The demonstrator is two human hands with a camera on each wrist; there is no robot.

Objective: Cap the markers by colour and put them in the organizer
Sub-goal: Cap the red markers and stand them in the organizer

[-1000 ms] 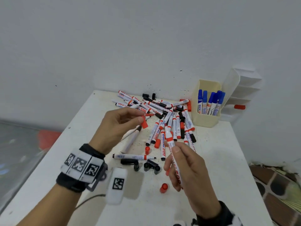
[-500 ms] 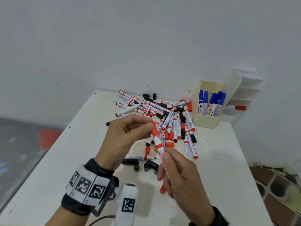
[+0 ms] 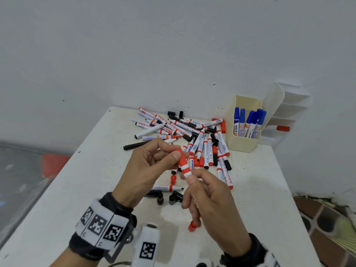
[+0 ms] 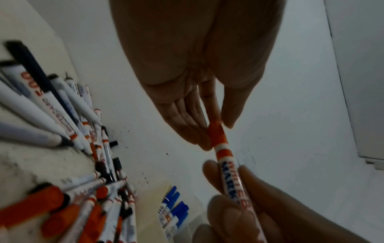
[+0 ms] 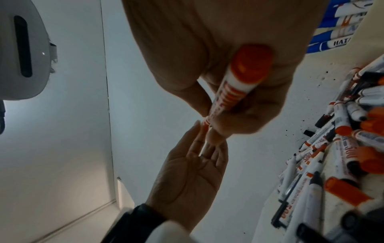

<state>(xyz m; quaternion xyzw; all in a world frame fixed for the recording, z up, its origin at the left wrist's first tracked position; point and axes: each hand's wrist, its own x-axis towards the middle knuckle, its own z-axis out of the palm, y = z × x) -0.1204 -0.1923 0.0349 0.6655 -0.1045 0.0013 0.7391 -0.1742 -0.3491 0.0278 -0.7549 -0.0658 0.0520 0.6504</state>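
A red marker (image 3: 186, 171) is held upright over the white table (image 3: 92, 170), its red cap (image 3: 181, 158) seated on the upper end. My left hand (image 3: 150, 166) pinches the cap (image 4: 216, 133) between thumb and fingers. My right hand (image 3: 210, 197) grips the marker's barrel (image 4: 230, 180) below it, with the red butt end (image 5: 251, 65) close to the right wrist camera. Behind the hands lies a pile of red and black markers (image 3: 194, 135) and loose caps. The cream organizer cup (image 3: 243, 141) at the back right holds several capped blue markers (image 3: 248, 122).
A white tiered organizer (image 3: 285, 112) leans against the wall beside the cup, with one red marker (image 3: 283, 128) in it. Loose black caps (image 3: 165, 198) and a red cap (image 3: 192, 226) lie under my hands. The table's right edge drops to a tiled floor (image 3: 327, 228).
My hands have come together: the red cap in my left hand went from apart from the marker onto its tip. The marker in my right hand has swung more upright.
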